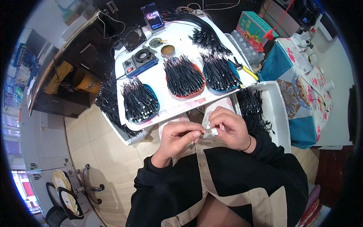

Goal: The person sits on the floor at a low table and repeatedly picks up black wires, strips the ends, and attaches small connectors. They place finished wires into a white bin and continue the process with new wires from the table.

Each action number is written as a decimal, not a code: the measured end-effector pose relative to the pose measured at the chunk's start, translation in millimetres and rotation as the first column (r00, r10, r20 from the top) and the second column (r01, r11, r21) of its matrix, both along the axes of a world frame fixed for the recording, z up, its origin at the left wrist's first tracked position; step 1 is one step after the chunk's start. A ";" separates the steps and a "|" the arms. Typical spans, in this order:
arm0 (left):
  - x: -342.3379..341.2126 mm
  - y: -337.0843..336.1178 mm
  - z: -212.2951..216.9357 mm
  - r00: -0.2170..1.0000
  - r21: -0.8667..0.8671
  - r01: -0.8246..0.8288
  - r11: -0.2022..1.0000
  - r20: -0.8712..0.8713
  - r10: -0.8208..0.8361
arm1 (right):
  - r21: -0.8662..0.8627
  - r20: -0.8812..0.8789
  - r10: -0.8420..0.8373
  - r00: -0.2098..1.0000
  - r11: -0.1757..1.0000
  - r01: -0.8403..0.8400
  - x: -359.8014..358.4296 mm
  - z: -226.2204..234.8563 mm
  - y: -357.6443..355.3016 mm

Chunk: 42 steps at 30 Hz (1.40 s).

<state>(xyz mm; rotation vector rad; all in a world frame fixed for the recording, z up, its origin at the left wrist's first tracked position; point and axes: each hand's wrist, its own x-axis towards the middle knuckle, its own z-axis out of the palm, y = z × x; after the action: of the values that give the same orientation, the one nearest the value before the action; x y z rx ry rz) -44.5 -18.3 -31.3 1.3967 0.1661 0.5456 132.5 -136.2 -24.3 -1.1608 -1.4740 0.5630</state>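
Above my lap, just off the table's front edge, both hands meet at chest level. My left hand [178,139] pinches a thin wire end with a red part [203,132] showing past the fingertips; the rest of it is hidden in the fingers. A small white piece [214,131], perhaps tape or tissue, sits between the thumb and fingers of my right hand [231,128], right beside the wire end. Whether the two touch is too small to tell. In front lie bundles of short black cables [184,76] in an orange tray [204,84], with similar bundles in blue trays [157,103] on either side.
On the white table [124,81] stand a small blue box heater [140,62] with a lit red switch, a round tin [168,50], a phone [152,17] and yellow-handled pliers [247,71]. White foam boxes [278,109] of black cables flank the table. An office chair [70,195] stands lower left.
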 end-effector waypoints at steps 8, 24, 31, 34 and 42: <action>3.3 7.2 -7.1 1.000 -0.159 0.001 0.987 -0.022 -0.005 | 0.181 0.294 -0.067 0.953 0.983 0.013 4.2 12.9 16.4; 30.3 50.0 15.1 0.953 -0.292 0.069 0.954 -0.263 -0.149 | 0.182 0.136 -0.021 0.990 0.983 -0.005 35.4 -6.6 55.3; 74.5 139.7 44.2 0.864 0.523 -0.264 0.811 -0.246 0.440 | 0.021 0.014 0.005 1.000 1.000 -0.005 62.2 -24.3 67.2; 116.5 198.1 26.7 0.807 0.834 -0.214 0.509 -0.143 0.573 | -0.057 -0.009 0.070 0.998 0.996 -0.070 60.8 -36.0 66.7; 168.0 271.6 -43.5 0.778 0.965 0.097 0.244 -0.226 0.586 | -0.088 0.099 0.120 0.988 0.990 -0.112 78.2 -54.6 75.4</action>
<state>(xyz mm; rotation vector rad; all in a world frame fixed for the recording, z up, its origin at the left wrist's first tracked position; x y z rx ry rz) 123.5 253.2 -74.9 2.8301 0.6656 0.4885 210.7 -60.8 -78.9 -1.1883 -1.6287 0.6563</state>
